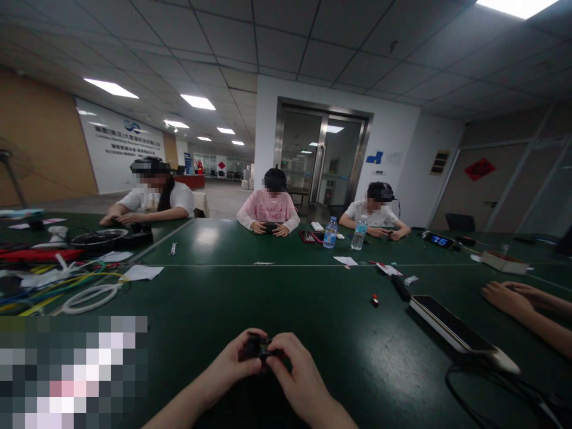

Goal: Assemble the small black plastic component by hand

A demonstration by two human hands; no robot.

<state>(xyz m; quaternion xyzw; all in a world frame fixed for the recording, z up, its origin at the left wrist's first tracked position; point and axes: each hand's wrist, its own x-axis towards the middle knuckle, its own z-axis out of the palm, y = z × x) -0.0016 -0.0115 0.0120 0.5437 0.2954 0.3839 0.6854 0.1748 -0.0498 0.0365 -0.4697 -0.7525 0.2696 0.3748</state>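
Note:
Over the near edge of the dark green table, both my hands are closed around a small black object (259, 347). My left hand (236, 356) has its fingers and thumb wrapped about the object's left side. On the other side, my right hand (292, 360) pinches it between thumb and fingers. Its exact kind is too dark to make out, and my fingers cover part of it. Farther forward and to the right, a tiny red and silver item (375, 300) lies on the tabletop.
Cables and wires (89, 298) crowd the left side. A flat white-edged device with a dark top (453, 325) lies at right, near a co-worker's hands (513, 298). Two water bottles (330, 232) stand across the green table (214, 298), where several people sit.

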